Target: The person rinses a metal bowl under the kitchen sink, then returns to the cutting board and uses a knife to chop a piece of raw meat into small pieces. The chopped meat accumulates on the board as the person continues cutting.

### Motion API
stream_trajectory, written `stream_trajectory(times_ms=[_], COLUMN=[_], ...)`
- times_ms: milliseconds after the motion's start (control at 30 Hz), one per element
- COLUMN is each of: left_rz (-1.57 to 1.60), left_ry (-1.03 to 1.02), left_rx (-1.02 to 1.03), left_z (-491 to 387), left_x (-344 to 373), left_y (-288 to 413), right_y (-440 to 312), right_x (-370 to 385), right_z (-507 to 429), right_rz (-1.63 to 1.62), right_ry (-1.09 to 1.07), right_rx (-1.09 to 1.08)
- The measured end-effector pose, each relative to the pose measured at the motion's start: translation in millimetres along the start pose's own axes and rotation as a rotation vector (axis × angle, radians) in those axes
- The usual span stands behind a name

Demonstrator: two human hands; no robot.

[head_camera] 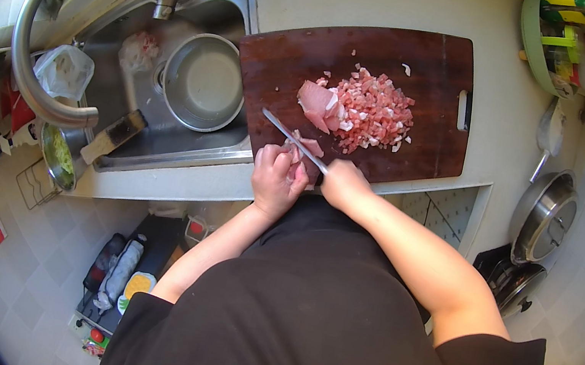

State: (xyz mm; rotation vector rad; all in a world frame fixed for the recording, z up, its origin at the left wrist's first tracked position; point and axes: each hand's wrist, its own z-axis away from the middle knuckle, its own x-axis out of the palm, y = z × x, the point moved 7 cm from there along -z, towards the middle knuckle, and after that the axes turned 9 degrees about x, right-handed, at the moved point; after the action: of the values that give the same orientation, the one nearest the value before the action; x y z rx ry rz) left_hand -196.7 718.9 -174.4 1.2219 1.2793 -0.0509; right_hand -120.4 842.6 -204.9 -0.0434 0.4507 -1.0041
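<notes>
A dark wooden cutting board (426,147) lies on the counter before me. My right hand (345,185) is closed around the handle of a kitchen knife (279,124), whose blade points up and to the left. The blade crosses a piece of raw meat (308,143) near the board's front edge. My left hand (277,175) holds this meat, its fingers curled, just left of the blade. Farther back on the board a heap of diced raw meat (377,112) touches a larger uncut slice of meat (317,102). A few small bits lie scattered around the heap.
Left of the board, a metal pot (205,81) with liquid stands in the steel sink (117,49) under a curved faucet (34,23). A brush (117,136) and a bowl with green food (58,156) are at the sink's left. A lidded steel pan (547,219) is at the right.
</notes>
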Motion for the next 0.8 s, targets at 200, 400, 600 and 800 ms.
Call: stream_trajectory(times_ms=[200, 400, 600, 800], left_rz=[-0.021, 0.025, 0.082, -0.018], left_ry=[0.039, 0.092, 0.042, -0.029], left_rx=[-0.011, -0.156, -0.126, -0.126], left_z=[-0.7, 1.3, 0.1, 1.7], left_x=[-0.4, -5.4, -8.6, -1.3], left_y=[-0.8, -3.7, 4.6, 1.5], right_y=[-13.2, -20.9, 19.7, 42.6], right_x=[-12.8, -66.2, -38.7, -21.3], right_z=[-32.5, -13.3, 38.5, 57.3], right_rz=[0.176, 0.195, 0.162, 0.082], right_ry=[0.14, 0.321, 0.228, 0.285], right_rx=[0.045, -0.001, -0.002, -0.02])
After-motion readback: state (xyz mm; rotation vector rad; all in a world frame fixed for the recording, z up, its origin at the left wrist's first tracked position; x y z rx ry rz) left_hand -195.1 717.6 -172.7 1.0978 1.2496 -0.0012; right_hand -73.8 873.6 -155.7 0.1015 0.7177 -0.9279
